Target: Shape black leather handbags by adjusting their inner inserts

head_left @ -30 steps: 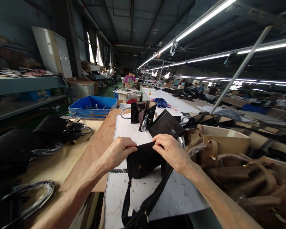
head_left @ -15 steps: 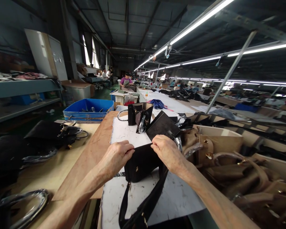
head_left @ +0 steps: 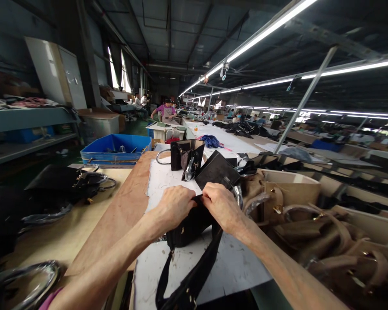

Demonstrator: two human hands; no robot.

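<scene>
A black bag (head_left: 190, 228) with a small gold-coloured fitting stands on the white-covered table. Both hands pinch its top edge, close beside each other. My left hand (head_left: 177, 204) is closed on the edge at the left, and my right hand (head_left: 220, 204) is closed on it just to the right. The hands cover part of the bag's top. A wide black strap (head_left: 202, 269) hangs from the bag and curves toward me over the white sheet (head_left: 239, 267). Just beyond my right hand leans another black bag (head_left: 217, 168).
Farther ahead stands an open black bag (head_left: 177, 157). Brown bags (head_left: 339, 234) crowd the right side, and black bags (head_left: 54, 183) lie at the left. A blue bin (head_left: 116, 148) is at the back left. A person in purple (head_left: 166, 112) sits beyond.
My left hand has slid right along the bag's top edge, closer to my right hand. The view has shifted slightly. The person in purple has moved an arm outward.
</scene>
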